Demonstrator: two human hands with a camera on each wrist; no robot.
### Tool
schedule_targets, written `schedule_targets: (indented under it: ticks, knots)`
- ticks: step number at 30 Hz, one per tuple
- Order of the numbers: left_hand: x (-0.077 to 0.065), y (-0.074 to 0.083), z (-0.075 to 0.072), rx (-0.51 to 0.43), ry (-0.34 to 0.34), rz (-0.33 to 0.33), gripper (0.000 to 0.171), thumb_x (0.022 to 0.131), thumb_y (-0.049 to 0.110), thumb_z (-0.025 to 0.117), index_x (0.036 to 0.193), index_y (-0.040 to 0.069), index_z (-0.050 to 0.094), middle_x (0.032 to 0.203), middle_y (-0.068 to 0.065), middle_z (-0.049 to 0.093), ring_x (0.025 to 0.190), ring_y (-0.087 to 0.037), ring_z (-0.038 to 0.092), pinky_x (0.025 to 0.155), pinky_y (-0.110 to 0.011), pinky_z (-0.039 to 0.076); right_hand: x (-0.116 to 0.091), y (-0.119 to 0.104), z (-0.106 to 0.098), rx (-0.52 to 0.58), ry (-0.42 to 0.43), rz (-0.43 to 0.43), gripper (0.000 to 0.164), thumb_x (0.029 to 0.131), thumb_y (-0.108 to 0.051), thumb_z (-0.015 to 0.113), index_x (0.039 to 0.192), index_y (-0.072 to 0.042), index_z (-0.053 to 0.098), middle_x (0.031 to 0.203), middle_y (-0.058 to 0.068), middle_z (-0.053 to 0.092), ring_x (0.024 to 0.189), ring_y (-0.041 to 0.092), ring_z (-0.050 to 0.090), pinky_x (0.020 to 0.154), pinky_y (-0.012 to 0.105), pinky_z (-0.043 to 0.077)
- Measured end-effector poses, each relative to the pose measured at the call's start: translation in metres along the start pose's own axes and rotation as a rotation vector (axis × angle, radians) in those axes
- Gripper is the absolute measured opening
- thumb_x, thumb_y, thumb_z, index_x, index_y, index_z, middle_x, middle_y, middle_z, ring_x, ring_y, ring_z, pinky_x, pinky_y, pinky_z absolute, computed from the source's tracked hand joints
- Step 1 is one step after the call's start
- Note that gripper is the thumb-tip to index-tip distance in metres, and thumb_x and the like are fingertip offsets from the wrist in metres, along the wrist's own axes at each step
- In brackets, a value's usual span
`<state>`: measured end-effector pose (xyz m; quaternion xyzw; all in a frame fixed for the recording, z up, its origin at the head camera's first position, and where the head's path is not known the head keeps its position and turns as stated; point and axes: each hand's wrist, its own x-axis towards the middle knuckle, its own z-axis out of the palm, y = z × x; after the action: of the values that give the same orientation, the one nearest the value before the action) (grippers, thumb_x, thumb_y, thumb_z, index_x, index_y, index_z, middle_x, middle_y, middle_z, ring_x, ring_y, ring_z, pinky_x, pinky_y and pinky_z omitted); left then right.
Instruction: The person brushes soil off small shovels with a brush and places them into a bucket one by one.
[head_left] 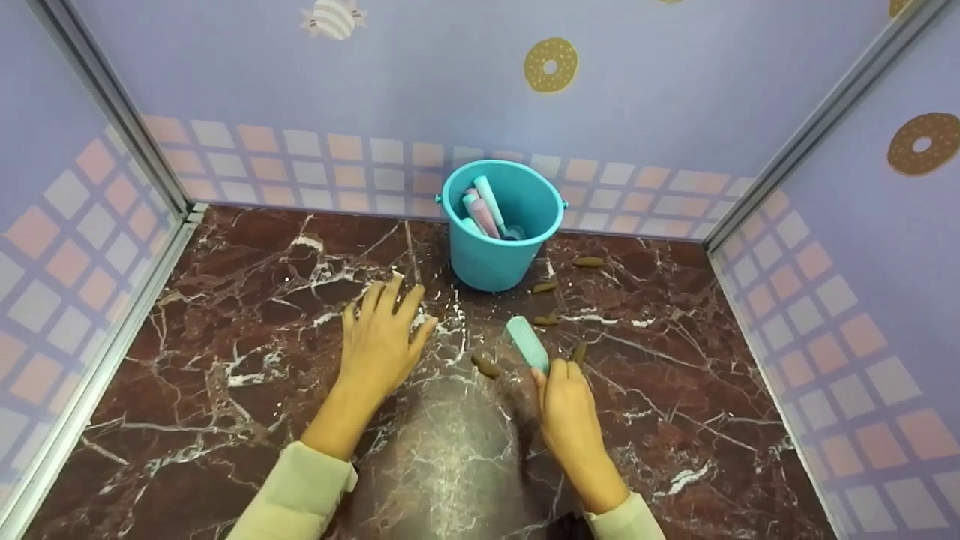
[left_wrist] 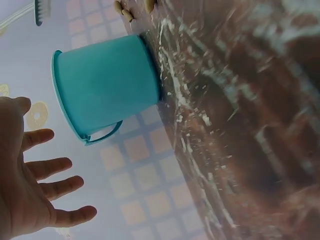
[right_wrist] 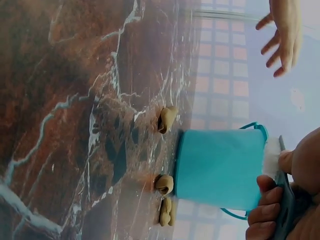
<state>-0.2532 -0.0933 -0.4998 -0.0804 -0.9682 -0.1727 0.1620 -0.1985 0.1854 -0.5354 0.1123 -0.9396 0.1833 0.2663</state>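
My right hand [head_left: 568, 409] grips a brush [head_left: 529, 343] with a pale teal back, held above the floor. White bristles [right_wrist: 271, 156] show along it in the right wrist view. My left hand [head_left: 379, 341] hovers over the floor with its fingers spread and nothing in them; in the left wrist view its fingers [left_wrist: 52, 167] point toward the bucket. The turquoise bucket [head_left: 491, 266] stands upright against the back wall, holding several pale teal and pink handled items [head_left: 486, 210]. Small brown lumps [head_left: 485, 365] lie near the brush, some beside the bucket.
The floor [head_left: 247, 442] is dark red marble with white veins and shiny reflections. Lilac panels with checks and donuts form the back wall [head_left: 420, 82], left wall and right wall [head_left: 862, 300]. Metal strips [head_left: 82, 405] edge the floor along the sides.
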Motion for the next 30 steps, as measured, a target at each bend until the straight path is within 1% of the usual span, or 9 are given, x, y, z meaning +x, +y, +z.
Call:
schedule_targets:
  ticks: [5,9,12,16,19,20,25,28,30]
  knots:
    - [-0.01,-0.003,0.004,-0.044,0.006,-0.051,0.057,0.102,0.055,0.051,0.149,0.023,0.05,0.159,-0.013,0.039,0.144,-0.038,0.036,0.108,-0.071,0.03,0.006,0.007,0.004,-0.014,0.006,0.053,0.022,0.099,-0.012,0.062,0.092,0.006,0.052,0.075,0.018,0.051,0.064,0.037,0.056,0.058,0.051,0.05]
    - [-0.022,-0.007,0.011,-0.055,-0.028,-0.098,0.057,0.102,0.055,0.049,0.149,0.022,0.049,0.159,-0.013,0.04,0.144,-0.038,0.037,0.108,-0.071,0.031,0.001,0.016,0.018,-0.075,-0.035,0.105,0.018,0.097,-0.005,0.064,0.091,0.008,0.053,0.076,0.023,0.055,0.066,0.041,0.06,0.061,0.053,0.053]
    - [-0.031,-0.008,0.019,-0.058,-0.06,-0.12,0.057,0.102,0.055,0.048,0.149,0.021,0.049,0.158,-0.014,0.041,0.143,-0.039,0.038,0.108,-0.072,0.031,-0.005,0.023,0.03,-0.135,-0.073,0.136,0.017,0.095,-0.004,0.064,0.09,0.01,0.055,0.076,0.025,0.057,0.066,0.042,0.062,0.062,0.053,0.054]
    - [-0.04,-0.007,0.028,-0.07,-0.071,-0.127,0.057,0.103,0.054,0.049,0.147,0.019,0.051,0.156,-0.015,0.043,0.142,-0.04,0.04,0.106,-0.072,0.033,-0.009,0.032,0.039,-0.228,-0.115,0.156,0.016,0.088,0.001,0.066,0.091,0.012,0.055,0.075,0.027,0.059,0.064,0.042,0.064,0.059,0.051,0.055]
    - [-0.045,-0.006,0.032,-0.073,-0.067,-0.132,0.056,0.102,0.053,0.051,0.147,0.018,0.052,0.155,-0.015,0.044,0.141,-0.04,0.041,0.105,-0.073,0.033,-0.011,0.037,0.043,-0.257,-0.154,0.178,0.017,0.082,0.004,0.066,0.091,0.013,0.056,0.074,0.028,0.06,0.062,0.042,0.064,0.057,0.051,0.055]
    - [-0.046,-0.005,0.033,-0.071,-0.069,-0.135,0.056,0.102,0.053,0.051,0.146,0.018,0.052,0.156,-0.015,0.044,0.141,-0.04,0.041,0.105,-0.073,0.033,-0.011,0.038,0.044,-0.258,-0.168,0.19,0.016,0.082,0.004,0.065,0.091,0.013,0.056,0.073,0.028,0.06,0.061,0.043,0.065,0.056,0.051,0.055]
    - [-0.05,-0.005,0.039,-0.061,-0.098,-0.141,0.057,0.102,0.055,0.049,0.147,0.02,0.051,0.156,-0.015,0.044,0.141,-0.039,0.041,0.105,-0.072,0.034,-0.01,0.043,0.046,-0.229,-0.279,0.293,0.012,0.086,0.0,0.062,0.088,0.011,0.06,0.074,0.029,0.064,0.065,0.047,0.067,0.055,0.055,0.055]
    - [-0.051,-0.006,0.042,-0.054,-0.11,-0.146,0.056,0.102,0.055,0.048,0.146,0.021,0.052,0.155,-0.015,0.044,0.141,-0.039,0.041,0.106,-0.072,0.033,-0.006,0.043,0.044,-0.219,-0.328,0.338,0.019,0.091,-0.008,0.063,0.088,0.011,0.062,0.079,0.029,0.066,0.071,0.047,0.068,0.058,0.058,0.055]
    - [-0.05,-0.006,0.044,-0.05,-0.118,-0.15,0.055,0.102,0.056,0.048,0.146,0.023,0.053,0.155,-0.015,0.044,0.141,-0.039,0.041,0.106,-0.072,0.033,-0.003,0.042,0.041,-0.223,-0.322,0.335,0.026,0.093,-0.015,0.067,0.092,0.011,0.063,0.085,0.029,0.066,0.078,0.047,0.067,0.063,0.059,0.055]
